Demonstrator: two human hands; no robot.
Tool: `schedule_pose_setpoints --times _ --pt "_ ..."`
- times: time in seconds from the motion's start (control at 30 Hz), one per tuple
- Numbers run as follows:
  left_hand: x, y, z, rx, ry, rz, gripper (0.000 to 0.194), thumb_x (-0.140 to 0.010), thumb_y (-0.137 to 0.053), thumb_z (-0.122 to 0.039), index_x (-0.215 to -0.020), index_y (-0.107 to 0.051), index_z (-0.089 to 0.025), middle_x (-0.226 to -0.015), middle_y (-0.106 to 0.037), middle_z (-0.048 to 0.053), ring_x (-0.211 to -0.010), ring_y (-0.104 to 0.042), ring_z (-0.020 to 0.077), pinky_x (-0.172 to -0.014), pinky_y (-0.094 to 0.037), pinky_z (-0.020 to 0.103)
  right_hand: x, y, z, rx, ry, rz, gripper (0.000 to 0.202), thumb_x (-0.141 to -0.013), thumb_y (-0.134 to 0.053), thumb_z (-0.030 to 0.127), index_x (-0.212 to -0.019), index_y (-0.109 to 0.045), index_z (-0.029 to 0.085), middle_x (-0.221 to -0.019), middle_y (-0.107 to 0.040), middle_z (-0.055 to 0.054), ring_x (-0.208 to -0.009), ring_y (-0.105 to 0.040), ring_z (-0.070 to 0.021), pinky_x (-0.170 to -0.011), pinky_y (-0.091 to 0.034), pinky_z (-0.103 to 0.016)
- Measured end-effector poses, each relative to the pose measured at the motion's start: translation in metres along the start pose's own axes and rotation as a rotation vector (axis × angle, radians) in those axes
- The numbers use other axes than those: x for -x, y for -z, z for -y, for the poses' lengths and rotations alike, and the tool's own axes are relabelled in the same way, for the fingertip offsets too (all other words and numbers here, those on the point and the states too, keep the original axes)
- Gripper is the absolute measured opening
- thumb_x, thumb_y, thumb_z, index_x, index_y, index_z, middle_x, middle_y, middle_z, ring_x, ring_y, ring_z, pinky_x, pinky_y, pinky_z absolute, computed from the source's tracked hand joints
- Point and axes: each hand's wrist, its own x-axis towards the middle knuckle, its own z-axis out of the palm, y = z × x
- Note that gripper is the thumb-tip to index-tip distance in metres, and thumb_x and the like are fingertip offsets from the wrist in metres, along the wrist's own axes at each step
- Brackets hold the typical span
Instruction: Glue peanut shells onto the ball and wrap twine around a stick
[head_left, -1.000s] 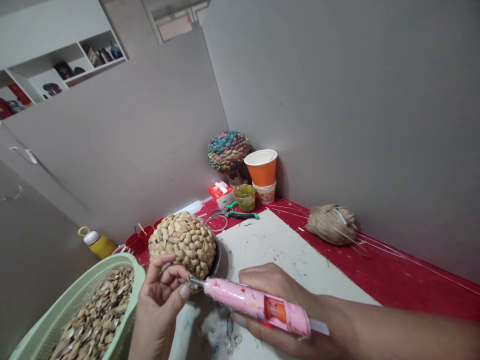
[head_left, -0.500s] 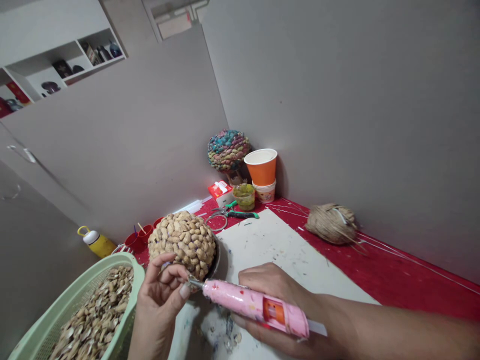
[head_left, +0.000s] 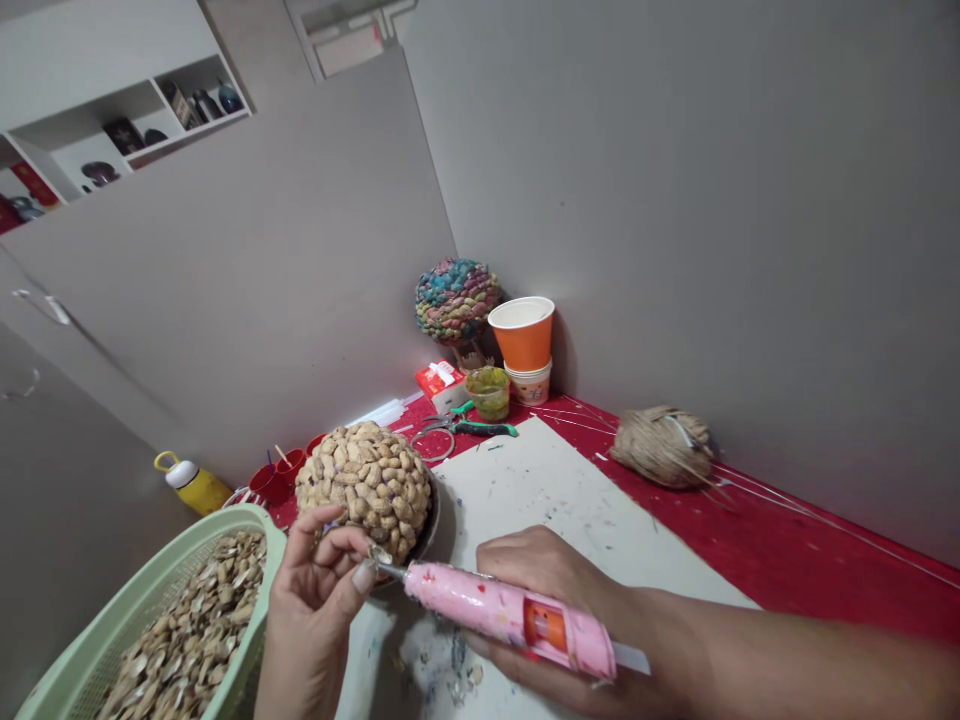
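Note:
My right hand [head_left: 555, 580] is wrapped round a pink glue gun [head_left: 472, 600] with a clear glue stick poking out of its back end. The gun's metal nozzle points left and meets a small peanut shell [head_left: 380, 554] pinched between the thumb and fingers of my left hand [head_left: 322, 590]. Just behind my left fingers rests a ball covered in peanut shells [head_left: 367, 485], seated in a dark bowl [head_left: 433, 520]. To the left, a green basket [head_left: 274, 545] holds many loose peanut shells [head_left: 187, 630].
A cream board [head_left: 555, 490] with scraps lies on a red tabletop [head_left: 675, 530]. Toward the back are green-handled pruning shears [head_left: 480, 430], a tub [head_left: 489, 395], an orange paper cup [head_left: 523, 345] and a colourful tree-like ornament [head_left: 456, 300]. A twine ball [head_left: 664, 447] lies right; a yellow bottle [head_left: 199, 487] stands left.
My left hand has shifted very slightly left, and the glue gun with it. The nozzle stays at the peanut shell; the ball has not moved.

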Motion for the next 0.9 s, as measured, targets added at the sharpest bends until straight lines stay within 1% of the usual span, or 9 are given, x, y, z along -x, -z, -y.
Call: schedule_pose_setpoints --times 0.2,0.4,0.67,0.8,0.9 --pt "-0.0016 0.0015 0.0007 0.006 -0.013 -0.016 0.048 -0.063 -0.084 -0.019 -0.104 -0.058 -0.025 -0.076 -0.065 -0.002 -0.066 -0.056 0.0092 -0.064 -0.047 0.017 -0.0006 0.0001 0.0000 -0.028 0.009 -0.008 0.026 -0.079 -0.045 0.026 -0.066 -0.023 0.023 -0.060 -0.038 0.003 -0.052 -0.035 -0.0117 -0.051 -0.026 -0.027" --pt "-0.0013 0.0007 0.0001 0.018 -0.021 -0.041 0.051 -0.062 -0.085 -0.021 -0.104 -0.058 -0.024 -0.076 -0.065 -0.002 -0.064 -0.057 0.0090 -0.062 -0.047 0.016 -0.0014 -0.0004 -0.0021 -0.018 0.025 -0.040 0.026 -0.080 -0.045 0.027 -0.067 -0.024 0.023 -0.059 -0.038 0.003 -0.051 -0.035 -0.0114 -0.050 -0.025 -0.027" --pt "-0.0015 0.0001 -0.0008 0.023 -0.035 -0.055 0.050 -0.061 -0.085 -0.022 -0.104 -0.060 -0.023 -0.076 -0.065 -0.001 -0.066 -0.057 0.0093 -0.065 -0.048 0.017 0.0020 -0.0023 -0.0039 -0.029 0.009 -0.012 0.026 -0.081 -0.046 0.027 -0.067 -0.024 0.023 -0.060 -0.038 0.003 -0.052 -0.036 -0.0116 -0.051 -0.027 -0.027" --pt "-0.0014 0.0019 -0.0012 0.038 -0.028 -0.044 0.050 -0.062 -0.085 -0.022 -0.105 -0.060 -0.024 -0.076 -0.065 -0.001 -0.065 -0.058 0.0090 -0.064 -0.048 0.017 0.0021 -0.0048 -0.0058 0.016 0.011 -0.014 0.026 -0.081 -0.048 0.025 -0.066 -0.028 0.022 -0.060 -0.038 0.004 -0.052 -0.036 -0.0114 -0.052 -0.026 -0.027" --pt "-0.0028 0.0057 -0.0003 0.054 -0.018 -0.006 0.049 -0.064 -0.084 -0.020 -0.106 -0.060 -0.024 -0.078 -0.065 -0.001 -0.067 -0.059 0.0095 -0.067 -0.050 0.018 0.0017 -0.0052 -0.0066 0.006 0.033 -0.026 0.023 -0.081 -0.048 0.022 -0.065 -0.031 0.022 -0.061 -0.039 0.003 -0.052 -0.036 -0.0111 -0.051 -0.026 -0.026"
